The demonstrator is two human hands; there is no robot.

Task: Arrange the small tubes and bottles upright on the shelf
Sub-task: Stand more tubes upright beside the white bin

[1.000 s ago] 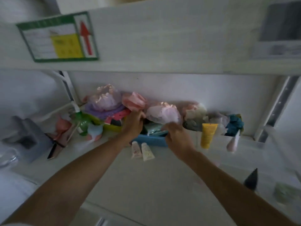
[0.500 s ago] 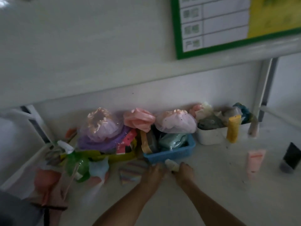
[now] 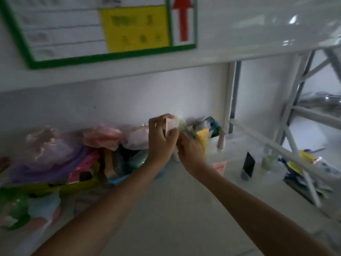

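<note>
My left hand point(image 3: 161, 143) is raised in front of the baskets and grips a small pale pink tube point(image 3: 170, 126), its crimped end pointing up. My right hand point(image 3: 190, 152) is right beside it, fingers curled at the tube's lower end; what it holds is hidden. A yellow tube point(image 3: 202, 137) leans upright behind my right hand. A pink tube point(image 3: 221, 143) stands against the back wall. Another pink tube point(image 3: 219, 167) lies flat on the shelf point(image 3: 184, 209). A black tube point(image 3: 248, 168) stands upright, and a small pale green bottle point(image 3: 267, 161) is beside it.
A blue basket point(image 3: 118, 179) and a yellow-green basket point(image 3: 55, 187) hold bagged pink and purple items along the back. A green spray bottle point(image 3: 14, 206) is at the left. White rack bars point(image 3: 287, 150) cross the right side, with packets point(image 3: 302, 169) behind them. A shelf board with a sign hangs overhead.
Both hands rose from the shelf surface in front of the blue basket to the right and upward, lifting the small pale tube. The camera view swung rightward.
</note>
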